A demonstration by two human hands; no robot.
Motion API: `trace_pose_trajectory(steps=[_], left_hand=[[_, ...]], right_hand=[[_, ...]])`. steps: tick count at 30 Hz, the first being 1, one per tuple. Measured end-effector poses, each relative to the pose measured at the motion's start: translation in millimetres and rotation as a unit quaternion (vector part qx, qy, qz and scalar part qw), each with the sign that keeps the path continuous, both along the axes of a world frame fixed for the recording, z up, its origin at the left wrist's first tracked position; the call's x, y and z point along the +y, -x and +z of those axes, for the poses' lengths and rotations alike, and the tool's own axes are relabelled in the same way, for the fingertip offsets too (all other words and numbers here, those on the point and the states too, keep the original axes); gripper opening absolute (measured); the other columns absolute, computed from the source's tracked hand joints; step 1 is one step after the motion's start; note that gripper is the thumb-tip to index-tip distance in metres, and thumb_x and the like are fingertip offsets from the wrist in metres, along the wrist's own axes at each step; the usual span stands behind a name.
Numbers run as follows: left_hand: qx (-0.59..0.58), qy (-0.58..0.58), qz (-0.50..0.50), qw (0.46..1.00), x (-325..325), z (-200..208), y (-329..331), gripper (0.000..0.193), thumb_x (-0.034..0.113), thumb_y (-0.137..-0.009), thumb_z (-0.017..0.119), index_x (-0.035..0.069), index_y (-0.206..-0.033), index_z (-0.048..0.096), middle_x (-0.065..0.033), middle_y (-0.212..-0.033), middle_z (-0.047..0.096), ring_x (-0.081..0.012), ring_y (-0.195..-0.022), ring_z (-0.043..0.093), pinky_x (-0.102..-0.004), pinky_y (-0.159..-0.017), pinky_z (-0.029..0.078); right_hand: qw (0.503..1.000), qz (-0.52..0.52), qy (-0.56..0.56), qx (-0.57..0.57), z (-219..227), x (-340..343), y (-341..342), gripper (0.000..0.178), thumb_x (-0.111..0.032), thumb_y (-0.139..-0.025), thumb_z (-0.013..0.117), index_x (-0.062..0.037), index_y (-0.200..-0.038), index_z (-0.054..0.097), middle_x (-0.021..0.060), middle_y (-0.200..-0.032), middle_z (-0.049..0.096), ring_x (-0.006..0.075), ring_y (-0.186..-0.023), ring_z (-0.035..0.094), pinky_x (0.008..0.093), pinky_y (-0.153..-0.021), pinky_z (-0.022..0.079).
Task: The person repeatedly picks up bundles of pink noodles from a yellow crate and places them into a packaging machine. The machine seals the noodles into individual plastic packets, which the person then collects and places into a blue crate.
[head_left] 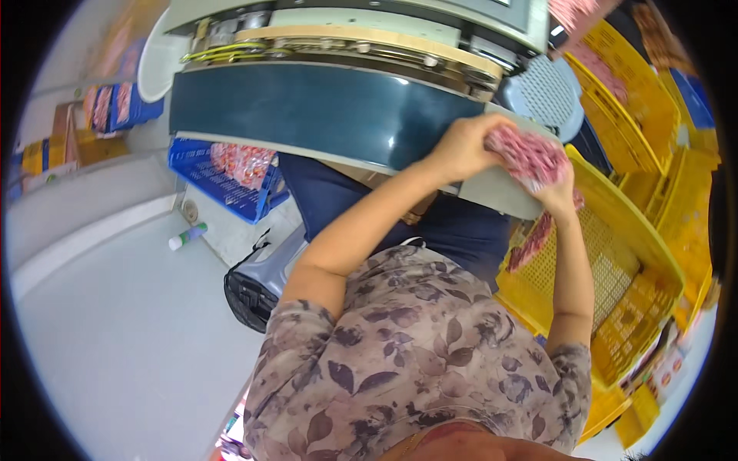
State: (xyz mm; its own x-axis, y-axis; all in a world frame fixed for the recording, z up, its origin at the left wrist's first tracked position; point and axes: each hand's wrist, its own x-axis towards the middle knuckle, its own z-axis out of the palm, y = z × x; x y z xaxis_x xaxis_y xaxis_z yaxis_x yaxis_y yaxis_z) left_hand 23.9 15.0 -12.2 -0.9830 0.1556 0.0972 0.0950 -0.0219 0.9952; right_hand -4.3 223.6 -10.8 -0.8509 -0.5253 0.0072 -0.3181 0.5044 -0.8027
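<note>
A bundle of small pink-and-red pieces, seemingly plastic-wrapped packets, [529, 157] is held between my two hands over the right end of a machine. My left hand [467, 147] closes on its left side, thumb and fingers pressed against it. On the opposite side, my right hand [560, 190] grips the lower right edge, its fingers partly hidden by the bundle. Beneath the hands lies a pale metal ledge [496, 192] beside the machine's dark teal panel [307, 107]. More pink-and-red packets [532, 244] lie in the yellow crate [657, 250] below my right forearm.
Further yellow crates [615, 127] stand at the far right, beside a light blue perforated stool [547, 92]. A blue basket [207, 184] with red-and-white packets sits left of my legs. Near it are a black bag [247, 300] and a green-and-white bottle [188, 236] on the floor.
</note>
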Motion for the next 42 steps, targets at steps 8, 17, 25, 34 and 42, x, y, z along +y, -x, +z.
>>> trace_pose_trajectory(steps=[8,17,25,34,42], left_hand=[[0.155,0.133,0.048,0.978,-24,-22,-11,0.012,-0.004,-0.068,0.065,-0.002,-0.079,0.061,-0.0058,-0.085,0.06,-0.0141,-0.078,0.057,-0.0245,-0.067,0.046],[-0.225,-0.116,0.051,0.966,-9,-3,7,0.009,0.007,-0.082,0.058,-0.002,-0.082,0.06,0.0008,-0.065,0.054,-0.0042,-0.053,0.046,-0.0169,-0.047,0.036],[-0.269,-0.17,0.101,0.943,-20,-5,25,0.009,0.007,-0.081,0.059,-0.001,-0.084,0.06,0.0011,-0.059,0.052,-0.0029,-0.044,0.043,-0.0151,-0.037,0.028],[-0.203,-0.141,0.268,0.931,-61,-6,10,0.007,0.005,-0.082,0.058,-0.002,-0.085,0.057,-0.0018,-0.065,0.053,-0.0039,-0.047,0.042,-0.017,-0.039,0.03],[-0.24,-0.136,0.154,0.949,-3,5,18,0.014,0.01,-0.08,0.063,-0.001,-0.086,0.057,0.0016,-0.066,0.053,-0.0013,-0.052,0.041,-0.0161,-0.045,0.033]], right_hand=[[0.984,-0.031,0.172,-0.044,-6,3,-11,0.051,-0.008,-0.056,0.077,-0.0014,-0.101,0.055,0.009,-0.097,0.062,0.015,-0.089,0.059,0.0272,-0.08,0.047],[0.919,-0.127,0.27,-0.257,25,-4,7,0.054,-0.004,-0.056,0.076,0.0003,-0.105,0.054,0.0031,-0.097,0.06,0.0108,-0.086,0.056,0.0264,-0.082,0.043],[0.862,-0.129,0.313,-0.378,33,-11,25,0.051,-0.002,-0.058,0.073,0.0001,-0.105,0.054,0.0047,-0.096,0.061,0.0116,-0.086,0.057,0.0277,-0.082,0.044],[0.842,-0.136,0.311,-0.419,29,-7,29,0.049,0.0,-0.058,0.071,0.0009,-0.104,0.055,0.0065,-0.096,0.061,0.013,-0.085,0.058,0.0284,-0.081,0.045],[0.848,-0.13,0.286,-0.427,33,-17,37,0.047,-0.001,-0.059,0.071,0.0011,-0.103,0.055,0.0071,-0.096,0.061,0.0137,-0.085,0.058,0.0282,-0.08,0.045]])
